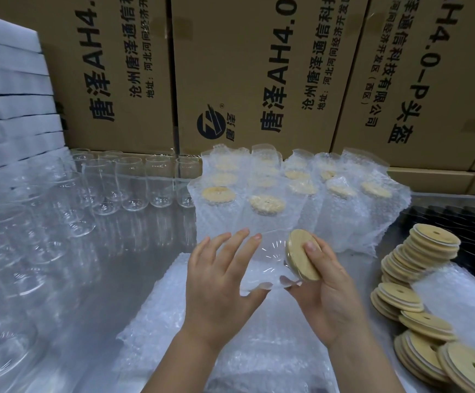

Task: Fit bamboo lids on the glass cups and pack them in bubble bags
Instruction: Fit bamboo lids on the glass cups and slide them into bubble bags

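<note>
We note a steel worktop (134,251) backed by a wall of printed cardboard cartons (247,69). At far left stands a stack of white foam sheets (9,89).

Containers first. Along the back right, a cluster of bubble bags (301,194) stands upright, each holding a glass cup closed with a bamboo lid; the lids show pale yellow through the film. We cannot count them exactly, as the rear rows are blurred. To their left, rows of empty glass cups (128,182) stand open, with no lids, and continue down the left edge toward the camera, heavily smeared there. At right, loose bamboo lids (417,282) lie in leaning stacks, each disc with a small round hole and a pale sealing ring. A pile of flat, empty bubble bags (230,350) lies under the forearms.

Hands. We hold one glass cup (261,262) on its side above the flat bags, base toward the left, mouth toward the right. The left hand (225,282) is spread wide, fingers extended, thumb beneath, cradling the base end of the cup. The right hand (321,287) is partly curled, with one fingertip pressing on the face of the lid (301,253) and the thumb under the cup's rim. The lid sits tilted against the mouth; we cannot tell whether it is fully seated.
</note>
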